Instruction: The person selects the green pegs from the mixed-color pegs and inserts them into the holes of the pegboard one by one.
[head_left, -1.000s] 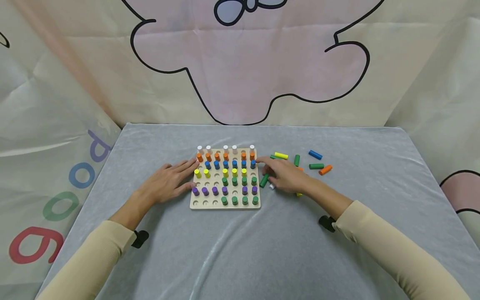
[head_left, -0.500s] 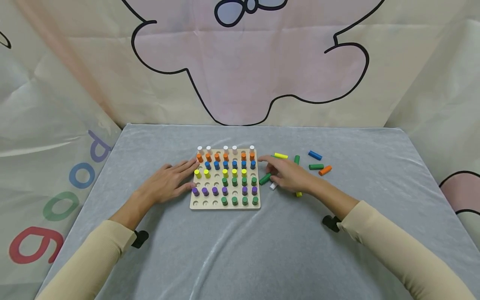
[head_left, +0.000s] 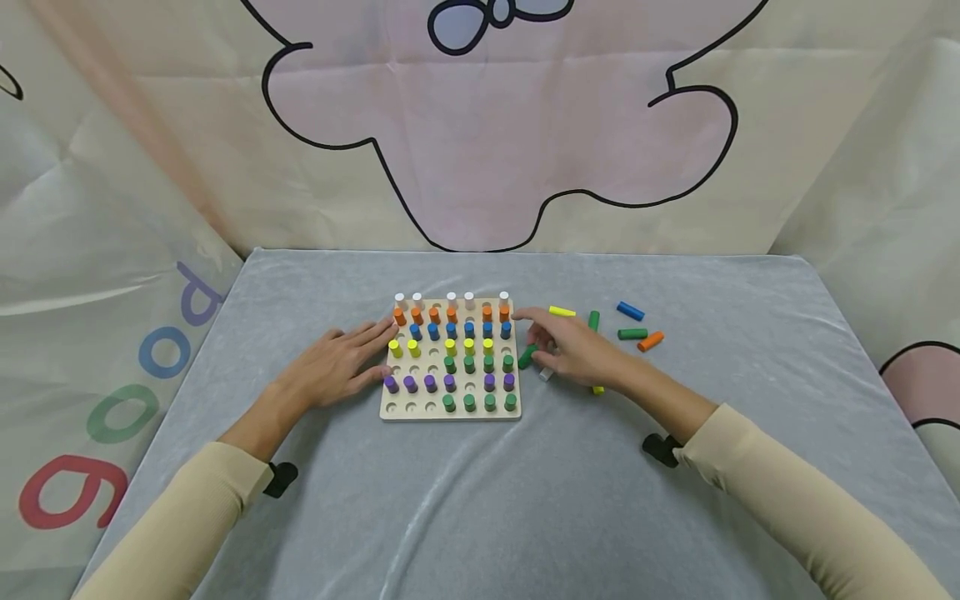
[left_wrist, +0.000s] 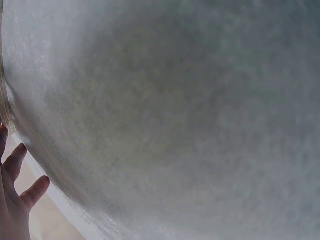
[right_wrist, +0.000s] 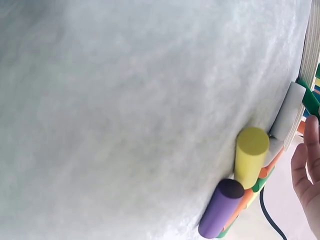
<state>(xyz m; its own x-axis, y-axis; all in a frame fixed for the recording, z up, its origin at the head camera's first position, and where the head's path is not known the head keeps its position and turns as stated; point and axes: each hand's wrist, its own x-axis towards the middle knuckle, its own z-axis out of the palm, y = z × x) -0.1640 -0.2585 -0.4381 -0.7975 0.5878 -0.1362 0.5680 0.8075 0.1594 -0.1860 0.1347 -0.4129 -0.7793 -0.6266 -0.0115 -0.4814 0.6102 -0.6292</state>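
Note:
A pale pegboard stands on the grey cloth, with rows of white, orange, blue, yellow, green and purple pegs upright in it and some bare holes. My left hand lies with straight fingers along the board's left edge; the left wrist view shows its spread fingers. Beside the right edge, my right hand pinches a tilted green peg with thumb and fingers, the forefinger reaching to the board's edge. In the right wrist view this green peg shows at the fingertips, near a white peg lying down.
Loose pegs lie right of the board: a yellow one, a blue one, green ones and an orange one. A yellow peg and a purple peg lie under the right hand. A printed curtain hangs behind.
My right hand shifted slightly right, then back left toward the board, the green peg moving along and tilting more. My left hand and the board have stayed put.

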